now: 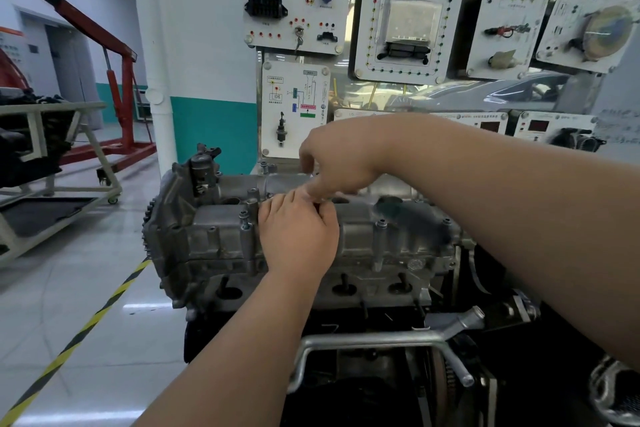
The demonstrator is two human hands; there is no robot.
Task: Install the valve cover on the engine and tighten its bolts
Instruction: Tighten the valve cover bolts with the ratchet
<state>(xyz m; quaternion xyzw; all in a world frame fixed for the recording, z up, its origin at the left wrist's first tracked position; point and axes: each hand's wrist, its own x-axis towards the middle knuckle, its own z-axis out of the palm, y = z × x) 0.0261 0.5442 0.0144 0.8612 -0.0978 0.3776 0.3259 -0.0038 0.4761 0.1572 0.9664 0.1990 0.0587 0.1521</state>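
Valve cover [363, 229] seated atop the engine [207, 274], with bolts [382, 224] stood along its rim. The left grip [298, 236] is curled at the cover's centre and met from above by the right grip [332, 163]. Whether anything is clamped cannot be told.

On my left I see a red hoist [117, 80] behind a grey cart [52, 108] on casters. Yellow-black tape [86, 326] runs across the glossy floor [69, 270]. A white pipe [161, 97] climbs the teal-banded wall [214, 132]. White panels [405, 24] with sockets and parts hang ahead, and a car [485, 95] shows behind them
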